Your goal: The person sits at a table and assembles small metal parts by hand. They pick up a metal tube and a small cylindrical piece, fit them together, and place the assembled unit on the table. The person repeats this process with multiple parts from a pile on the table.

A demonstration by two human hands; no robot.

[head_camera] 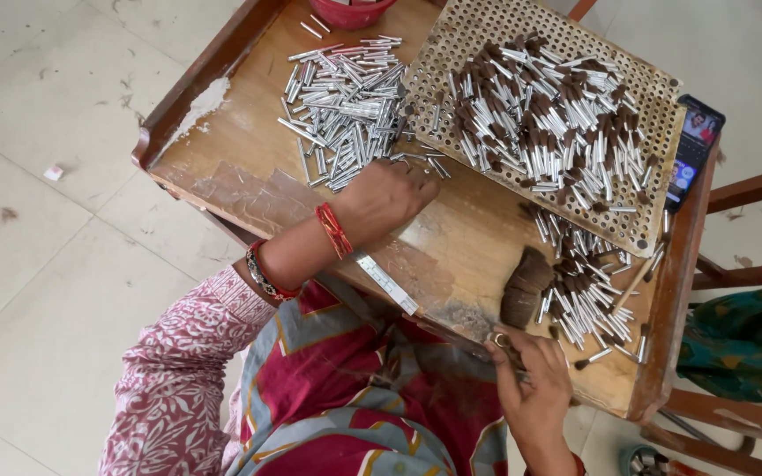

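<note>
The left hand is seen at the centre of the frame, laid palm-down at the lower edge of a heap of bare metal tubes. Its fingers are curled under into the tubes; whether anything is pinched cannot be told.

Lower right of centre, the right hand is held at the near edge of the table, fingertips pressed together on a small tuft of brown bristles. Just above it a thick bristle bundle is lying on the wood.

To the right of the bundle, a pile of finished brush heads is spread. At upper right a perforated board is heaped with more of them. A phone is propped at the table's right rim. A red bowl is cut off at the top edge.
</note>
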